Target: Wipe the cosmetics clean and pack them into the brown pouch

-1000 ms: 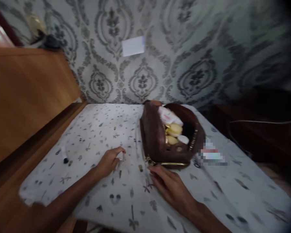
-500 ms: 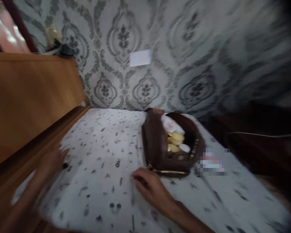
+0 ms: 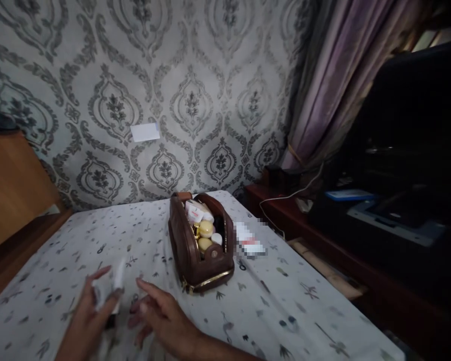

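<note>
Across the lower part of the head view: one flat surface point(image 3: 150, 230), covered in white cloth printed with small dark motifs. Behind it, a wall point(image 3: 191, 55) in grey damask pattern, bearing one small white card point(image 3: 145, 132). At left, a wooden panel point(image 3: 13, 185) with a dark object point(image 3: 0, 122) on top. At right, a purple curtain point(image 3: 334, 75), tied back; a dark red ledge point(image 3: 257, 198); a thin white cable point(image 3: 274, 199); a blue-edged item point(image 3: 349, 195) among dark shapes.

One white tube point(image 3: 118, 276), slender, dark at its lower end, blurred; lettering cannot be read. It is in the left hand point(image 3: 88, 316), gripped between thumb and fingers, above the cloth. The right hand point(image 3: 165, 318) is open and holds nothing, fingers loosely bent, near the left.

One brown bag point(image 3: 180, 245), upright on the cloth beyond the right hand, gold-toned zips, top open. Contents: yellow-lidded containers point(image 3: 206, 229), a white lid point(image 3: 216, 238), a white packet point(image 3: 194, 212) with reddish print. Just beside the bag, a pixelated item point(image 3: 250, 240), white and red.
</note>
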A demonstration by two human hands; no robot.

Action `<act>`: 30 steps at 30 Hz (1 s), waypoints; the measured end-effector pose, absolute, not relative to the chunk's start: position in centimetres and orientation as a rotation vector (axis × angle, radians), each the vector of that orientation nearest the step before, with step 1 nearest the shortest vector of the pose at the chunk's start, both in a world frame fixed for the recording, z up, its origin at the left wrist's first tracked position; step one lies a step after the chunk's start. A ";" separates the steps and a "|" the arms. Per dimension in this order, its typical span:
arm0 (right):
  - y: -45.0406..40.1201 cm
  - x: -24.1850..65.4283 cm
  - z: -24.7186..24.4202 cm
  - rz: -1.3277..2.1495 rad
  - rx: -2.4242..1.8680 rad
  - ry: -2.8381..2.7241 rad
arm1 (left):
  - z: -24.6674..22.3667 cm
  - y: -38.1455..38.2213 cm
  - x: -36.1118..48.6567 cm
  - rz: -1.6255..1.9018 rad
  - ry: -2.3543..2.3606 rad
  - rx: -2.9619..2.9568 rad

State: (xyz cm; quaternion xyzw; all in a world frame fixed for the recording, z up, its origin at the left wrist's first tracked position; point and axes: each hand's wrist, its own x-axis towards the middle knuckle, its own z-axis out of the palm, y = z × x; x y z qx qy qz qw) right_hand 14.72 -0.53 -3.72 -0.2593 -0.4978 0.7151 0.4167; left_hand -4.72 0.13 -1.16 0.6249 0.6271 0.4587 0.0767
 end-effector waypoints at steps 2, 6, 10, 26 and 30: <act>-0.4 15.3 -3.7 1.736 -0.651 -1.250 | -1.6 0.4 -0.8 1.302 1.763 1.922; 0.3 16.7 -3.8 1.669 -0.630 -1.177 | -1.8 1.1 2.9 1.219 1.646 2.028; 1.4 17.4 -4.4 1.652 -0.573 -1.092 | -2.6 2.8 2.6 1.297 1.491 2.165; 1.2 18.5 -7.7 1.592 -0.681 -1.405 | -1.2 2.6 0.9 1.483 1.509 1.929; 0.9 18.7 -7.8 1.628 -0.714 -1.305 | -0.1 2.4 0.8 1.497 1.593 1.498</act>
